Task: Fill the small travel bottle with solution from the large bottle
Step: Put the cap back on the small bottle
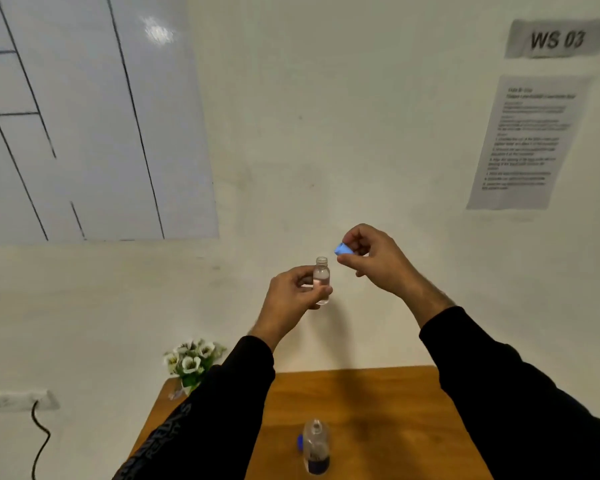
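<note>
A cable (40, 441) hangs from a wall socket (18, 400) at the far left, below a whiteboard (84, 116) ruled with dark lines. White flowers (191, 363) stand at the back left corner of the wooden table (378, 410).

The left hand (291, 294) is raised in front of the wall, its thumb and fingers curled round the small bottle (321, 280), which it holds upright. The bottle's mouth is uncovered and clear liquid shows inside it.

Below, on the table near its front edge, stands the large bottle (316, 445), clear, open at the top, with dark liquid at its bottom. A blue cap (300, 441) lies just beside it on its left.

The right hand (368, 258) is raised just right of the small bottle and a little above its mouth, pinching a light blue cap (342, 248) between thumb and fingertips, apart from the bottle. Both arms wear black sleeves (499, 393).

On the wall at the far right are a sign (556, 39) reading "WS 03" and, under it, a printed sheet (527, 140) too blurred to read.
</note>
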